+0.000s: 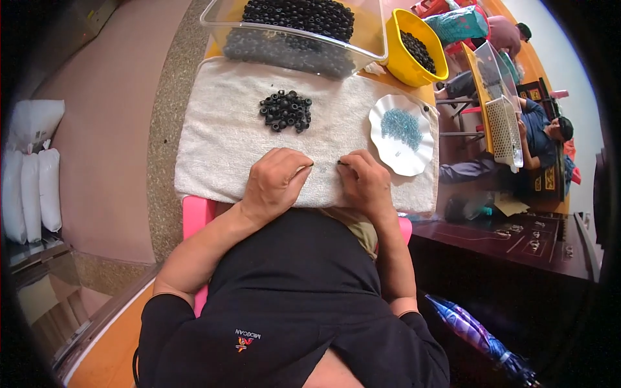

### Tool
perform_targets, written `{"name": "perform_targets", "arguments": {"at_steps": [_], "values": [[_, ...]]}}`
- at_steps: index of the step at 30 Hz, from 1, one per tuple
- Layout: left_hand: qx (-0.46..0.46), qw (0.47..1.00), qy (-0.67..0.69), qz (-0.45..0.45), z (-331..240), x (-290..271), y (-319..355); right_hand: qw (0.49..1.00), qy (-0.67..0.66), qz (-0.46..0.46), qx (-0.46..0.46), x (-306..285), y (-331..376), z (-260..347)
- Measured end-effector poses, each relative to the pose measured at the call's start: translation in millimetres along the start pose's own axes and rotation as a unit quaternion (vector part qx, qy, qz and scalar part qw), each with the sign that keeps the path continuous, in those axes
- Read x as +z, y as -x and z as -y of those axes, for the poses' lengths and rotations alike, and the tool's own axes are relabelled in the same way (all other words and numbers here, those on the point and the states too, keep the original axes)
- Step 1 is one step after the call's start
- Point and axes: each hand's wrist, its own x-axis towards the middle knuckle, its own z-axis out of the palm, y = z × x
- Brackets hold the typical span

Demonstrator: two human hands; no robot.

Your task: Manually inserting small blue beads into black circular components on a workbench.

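Above the near part of a white towel (220, 123), my left hand (277, 180) is closed in a pinch, thumb against forefinger. A tiny dark spot shows at its fingertips; what it is I cannot make out. Facing it across a small gap, my right hand (367, 182) is pinched too, with another small dark bit at its tips. Just beyond my left hand lies a loose pile of short black ring-shaped pieces (286, 111). Beside my right hand, a white scalloped plate (402, 163) holds many small clear-blue pieces (401, 128).
At the towel's far edge stands a clear plastic bin (291, 33) full of black pieces. A yellow tub (398, 61) with more of them is at its right. Pink seat parts (197, 216) flank me. Other people (540, 132) sit at the far right; a folded umbrella (475, 333) lies lower right.
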Motion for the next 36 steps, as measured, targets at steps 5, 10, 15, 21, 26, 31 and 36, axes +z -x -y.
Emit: {"name": "perform_targets", "arguments": {"at_steps": [5, 10, 15, 21, 26, 31, 36], "values": [[-0.029, 0.999, 0.013, 0.003, 0.5, -2.2, -0.3, 0.998, -0.040, 0.033, 0.040, -9.7, -0.7, 2.6], [-0.068, 0.996, 0.063, -0.004, -3.0, -0.2, -0.5, 0.997, -0.011, -0.005, -0.074, -7.0, -6.2, 16.0], [-0.095, 0.991, 0.096, -0.012, -2.4, 0.4, 1.4, 0.993, 0.040, 0.066, -0.093, 2.5, -4.9, 21.9], [-0.136, 0.980, 0.141, -0.012, -6.4, 0.0, 0.6, 0.994, -0.039, -0.016, -0.104, 9.1, -2.5, 15.8], [-0.197, 0.961, 0.194, -0.011, -2.1, 1.6, 5.2, 0.988, -0.100, -0.083, -0.080, 3.0, -2.2, 16.3], [-0.222, 0.945, 0.241, 0.003, -1.7, 5.1, 9.1, 0.985, -0.149, -0.075, -0.054, 1.7, -0.5, 13.7], [-0.275, 0.897, 0.345, 0.044, -2.2, 3.6, 8.8, 0.976, -0.209, -0.047, -0.041, 0.0, -2.2, 17.3]]}}
